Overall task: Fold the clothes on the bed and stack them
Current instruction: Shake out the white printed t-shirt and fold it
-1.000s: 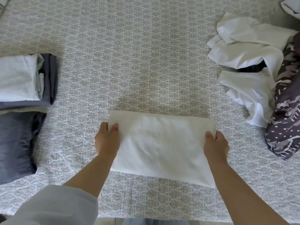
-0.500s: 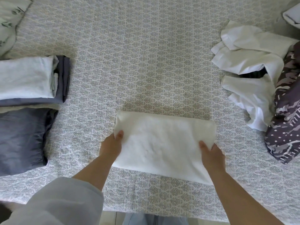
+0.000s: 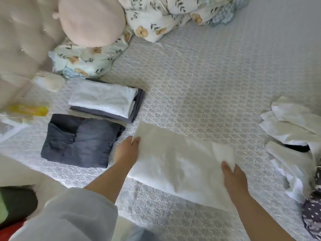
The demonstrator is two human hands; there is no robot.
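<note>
A folded white garment [image 3: 180,164] hangs slightly above the patterned bedspread [image 3: 208,87], tilted. My left hand [image 3: 126,151] grips its left edge, thumb on top. My right hand [image 3: 233,176] grips its right edge, fingers underneath. To the left lie folded dark jeans [image 3: 78,140] and, behind them, a stack [image 3: 106,101] of folded clothes with a white piece on top of a dark grey one. Unfolded white clothes [image 3: 293,136] lie in a heap at the right edge.
A dark patterned garment [image 3: 312,214] lies at the right. Floral pillows [image 3: 90,61] and a beige round cushion [image 3: 90,20] sit at the back left by the padded headboard. A yellow object [image 3: 29,110] rests left of the stack. The bed's front edge is near my body.
Both hands have lifted the folded white garment off the bed and carried it left toward the folded piles. My view has swung left, showing pillows and headboard.
</note>
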